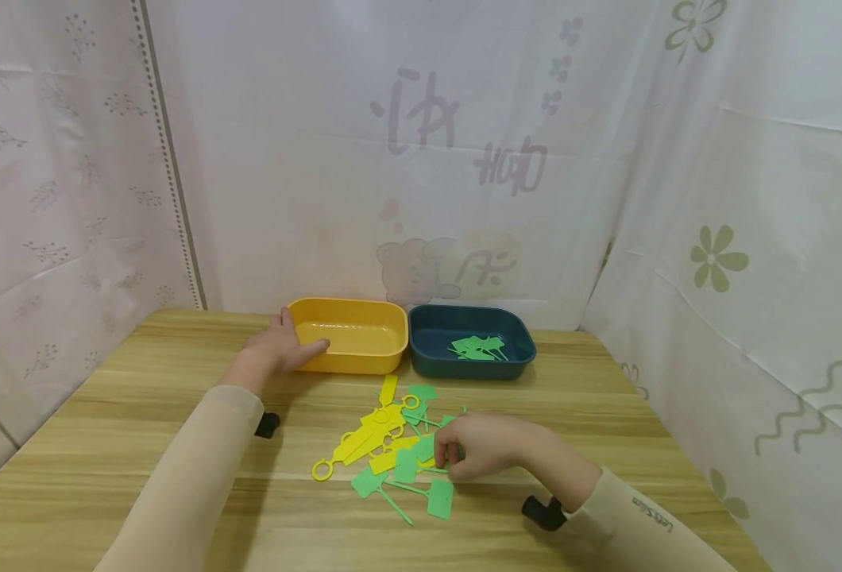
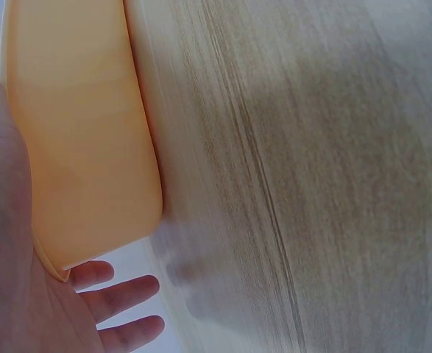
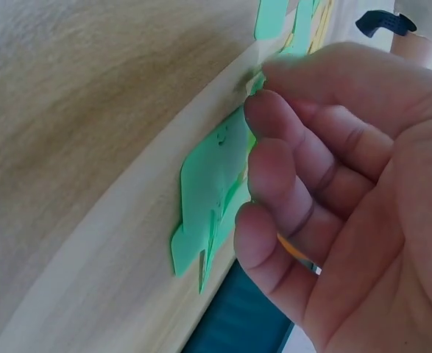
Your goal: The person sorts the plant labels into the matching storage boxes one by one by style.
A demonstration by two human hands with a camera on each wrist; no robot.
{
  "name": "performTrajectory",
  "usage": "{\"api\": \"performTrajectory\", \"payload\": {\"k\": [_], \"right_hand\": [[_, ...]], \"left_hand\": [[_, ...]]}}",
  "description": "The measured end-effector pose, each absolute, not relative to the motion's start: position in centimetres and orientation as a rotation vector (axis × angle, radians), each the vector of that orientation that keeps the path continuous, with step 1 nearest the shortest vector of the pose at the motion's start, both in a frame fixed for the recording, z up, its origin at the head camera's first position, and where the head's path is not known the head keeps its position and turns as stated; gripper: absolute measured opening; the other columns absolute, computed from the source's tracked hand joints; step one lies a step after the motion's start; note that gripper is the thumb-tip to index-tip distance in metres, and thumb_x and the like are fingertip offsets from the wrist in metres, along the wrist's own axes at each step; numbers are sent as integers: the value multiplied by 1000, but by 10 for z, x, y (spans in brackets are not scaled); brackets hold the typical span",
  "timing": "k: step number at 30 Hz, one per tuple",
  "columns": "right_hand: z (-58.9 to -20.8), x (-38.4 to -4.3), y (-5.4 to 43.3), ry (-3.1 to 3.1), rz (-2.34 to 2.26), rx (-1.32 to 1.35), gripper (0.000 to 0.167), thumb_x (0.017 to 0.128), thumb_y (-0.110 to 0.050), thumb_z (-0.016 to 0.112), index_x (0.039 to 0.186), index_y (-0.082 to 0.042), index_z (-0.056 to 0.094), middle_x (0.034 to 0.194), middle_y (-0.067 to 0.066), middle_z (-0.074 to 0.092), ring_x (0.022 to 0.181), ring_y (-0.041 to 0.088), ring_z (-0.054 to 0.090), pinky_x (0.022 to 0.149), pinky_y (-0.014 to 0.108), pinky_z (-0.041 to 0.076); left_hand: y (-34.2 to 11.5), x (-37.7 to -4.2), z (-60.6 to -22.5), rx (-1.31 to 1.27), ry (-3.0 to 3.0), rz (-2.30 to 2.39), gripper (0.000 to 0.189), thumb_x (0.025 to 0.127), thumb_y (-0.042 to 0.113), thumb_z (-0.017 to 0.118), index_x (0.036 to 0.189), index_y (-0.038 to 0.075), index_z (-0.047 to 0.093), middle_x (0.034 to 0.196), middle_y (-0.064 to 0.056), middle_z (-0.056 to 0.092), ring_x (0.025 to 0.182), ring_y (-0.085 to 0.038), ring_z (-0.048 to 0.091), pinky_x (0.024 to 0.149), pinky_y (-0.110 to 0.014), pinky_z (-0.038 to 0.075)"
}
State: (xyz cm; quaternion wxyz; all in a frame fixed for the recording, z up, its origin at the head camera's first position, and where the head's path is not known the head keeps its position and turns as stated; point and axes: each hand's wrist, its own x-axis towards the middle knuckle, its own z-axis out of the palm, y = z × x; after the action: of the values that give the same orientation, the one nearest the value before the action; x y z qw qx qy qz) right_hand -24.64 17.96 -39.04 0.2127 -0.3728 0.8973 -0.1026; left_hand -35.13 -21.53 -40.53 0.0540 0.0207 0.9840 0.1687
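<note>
A green tag [image 3: 257, 83] is pinched between the thumb and forefinger tips of a right hand [image 1: 488, 446], its other fingers loosely curled, below and right of the frame's centre; most of the tag is hidden by the fingers. The right edge of a loose pile is covered by the same hand. In that pile, green tags [image 1: 440, 499] are mixed with yellow ring-ended tags [image 1: 364, 442], several of the green being partly overlapped by the yellow. Just above the pile, two bins are set side by side: a yellow bin [image 1: 349, 363] left of centre and a dark blue bin [image 1: 464, 369] to its right, in which a heap of green tags [image 1: 477, 347] is held. The yellow bin's left end is partly covered by a left hand [image 1: 274, 343], laid against it with fingers extended and spread. All is set on a wood-grain table [image 1: 578, 381], backed and flanked by pale printed curtains [image 1: 285, 159].
</note>
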Motion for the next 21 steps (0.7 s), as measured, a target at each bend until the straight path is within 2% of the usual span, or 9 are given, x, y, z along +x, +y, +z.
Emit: {"api": "performTrajectory", "payload": {"k": [12,21], "right_hand": [[-391,-246,180,2484,-301,-1044,16,90,-13,81,98,-26,76,87,-18,69,78,-1,59,77,22,53],[-393,-253,179,2529,-283,-1139,14,92,-13,75,99,-24,74,90,-20,65,80,0,58,77,22,53]], "left_hand": [[-214,-350,-404,55,2989,511,129,102,83,40,168,-17,-7,177,-41,4,151,-68,37,123,-75,35],[-215,-352,-405,57,2988,504,129,101,84,39,167,-17,-6,177,-41,5,151,-68,37,124,-75,35]]}}
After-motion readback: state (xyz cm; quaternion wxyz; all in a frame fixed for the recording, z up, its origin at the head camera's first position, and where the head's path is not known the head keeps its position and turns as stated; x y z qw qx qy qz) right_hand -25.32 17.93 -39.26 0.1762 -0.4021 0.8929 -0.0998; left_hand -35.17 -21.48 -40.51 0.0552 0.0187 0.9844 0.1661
